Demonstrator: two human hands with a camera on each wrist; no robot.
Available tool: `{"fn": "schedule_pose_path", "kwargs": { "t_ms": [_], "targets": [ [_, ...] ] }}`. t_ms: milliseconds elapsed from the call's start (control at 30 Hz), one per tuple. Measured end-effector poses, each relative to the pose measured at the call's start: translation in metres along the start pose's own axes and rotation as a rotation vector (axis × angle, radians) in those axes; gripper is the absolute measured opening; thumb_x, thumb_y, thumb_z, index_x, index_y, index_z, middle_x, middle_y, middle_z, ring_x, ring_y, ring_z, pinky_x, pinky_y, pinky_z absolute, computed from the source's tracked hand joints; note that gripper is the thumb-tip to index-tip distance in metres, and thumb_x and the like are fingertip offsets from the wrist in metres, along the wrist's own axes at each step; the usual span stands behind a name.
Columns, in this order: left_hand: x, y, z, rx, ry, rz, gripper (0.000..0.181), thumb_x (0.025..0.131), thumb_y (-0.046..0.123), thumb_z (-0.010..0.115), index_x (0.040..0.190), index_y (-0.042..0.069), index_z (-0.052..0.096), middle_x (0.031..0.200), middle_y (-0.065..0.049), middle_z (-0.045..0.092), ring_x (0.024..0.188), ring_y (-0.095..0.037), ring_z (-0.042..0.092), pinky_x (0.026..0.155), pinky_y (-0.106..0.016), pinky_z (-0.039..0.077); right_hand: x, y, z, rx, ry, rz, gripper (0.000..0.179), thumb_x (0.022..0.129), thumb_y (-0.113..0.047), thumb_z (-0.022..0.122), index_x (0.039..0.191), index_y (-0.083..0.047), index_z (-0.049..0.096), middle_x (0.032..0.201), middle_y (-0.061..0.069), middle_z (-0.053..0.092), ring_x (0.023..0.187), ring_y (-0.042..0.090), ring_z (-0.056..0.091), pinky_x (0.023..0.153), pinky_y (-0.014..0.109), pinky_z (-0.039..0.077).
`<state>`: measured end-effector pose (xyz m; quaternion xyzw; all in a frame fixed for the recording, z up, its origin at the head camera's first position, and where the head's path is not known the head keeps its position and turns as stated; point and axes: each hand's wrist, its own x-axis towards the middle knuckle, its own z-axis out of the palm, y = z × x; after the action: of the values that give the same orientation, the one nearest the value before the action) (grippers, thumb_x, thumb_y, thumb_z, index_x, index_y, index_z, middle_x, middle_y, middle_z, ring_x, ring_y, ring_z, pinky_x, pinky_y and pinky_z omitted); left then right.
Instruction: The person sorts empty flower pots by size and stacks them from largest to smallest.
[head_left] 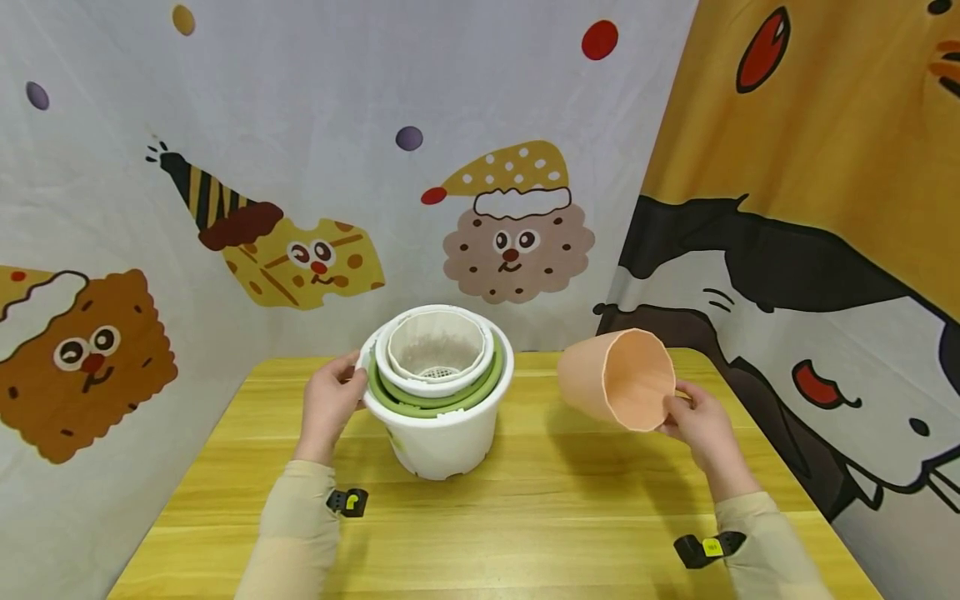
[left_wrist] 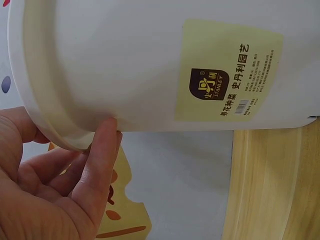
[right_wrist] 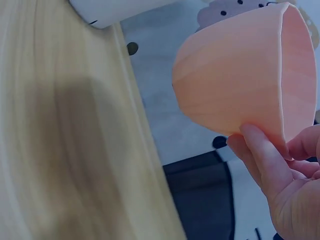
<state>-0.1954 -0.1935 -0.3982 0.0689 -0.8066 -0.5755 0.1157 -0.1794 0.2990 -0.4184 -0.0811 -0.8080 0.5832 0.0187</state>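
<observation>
A large white flowerpot [head_left: 444, 446] stands upright on the table, with a green pot [head_left: 411, 409] and smaller white pots nested inside it. The innermost white pot [head_left: 431, 337] shows a perforated bottom. My left hand [head_left: 330, 408] grips the big pot's rim at its left side, fingers under the lip against the outer wall. In the left wrist view a pale yellow label [left_wrist: 225, 75] shows on that wall. My right hand [head_left: 703, 423] pinches the rim of a peach-coloured flowerpot [head_left: 581, 375], which is held tilted on its side above the table, its mouth facing right and toward me.
The wood-grain table [head_left: 525, 533] carries the nested pots near its far edge. A cartoon-printed cloth [head_left: 337, 100] hangs behind it, and a yellow, black and white one [head_left: 810, 167] hangs along the right. Both wrists bear black straps.
</observation>
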Motion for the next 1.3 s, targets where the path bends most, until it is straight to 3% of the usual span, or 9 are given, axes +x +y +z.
{"fn": "schedule_pose_path", "kwargs": {
  "t_ms": [433,700,1300],
  "targets": [
    [0.000,0.000,-0.001,0.009,0.002,-0.004,0.046,0.097,0.012,0.053,0.140,0.000,0.054,0.114,-0.024,0.062,0.088,-0.022,0.062,0.066,-0.020,0.058,-0.001,-0.043,-0.006,-0.111,0.014,-0.136,0.044,0.103,-0.011,0.045,0.140,0.012,0.042,0.101,0.022,0.063,0.074,0.007,0.065,0.068,0.025,0.060],
    [0.000,-0.002,0.000,0.001,0.005,-0.007,0.046,0.096,0.012,0.054,0.141,0.000,0.053,0.114,-0.024,0.062,0.088,-0.022,0.062,0.066,-0.021,0.058,0.000,-0.067,-0.010,-0.175,-0.005,-0.193,0.045,0.105,-0.014,0.043,0.142,0.011,0.040,0.116,0.033,0.057,0.078,0.009,0.065,0.070,0.027,0.060],
    [0.001,-0.003,0.000,-0.018,-0.004,-0.015,0.047,0.096,0.013,0.054,0.142,0.001,0.053,0.116,-0.024,0.061,0.090,-0.022,0.062,0.067,-0.021,0.058,0.008,-0.125,0.005,-0.139,-0.013,-0.261,0.046,0.104,-0.018,0.045,0.143,0.006,0.043,0.116,0.028,0.058,0.079,0.010,0.064,0.069,0.022,0.059]
  ]
}}
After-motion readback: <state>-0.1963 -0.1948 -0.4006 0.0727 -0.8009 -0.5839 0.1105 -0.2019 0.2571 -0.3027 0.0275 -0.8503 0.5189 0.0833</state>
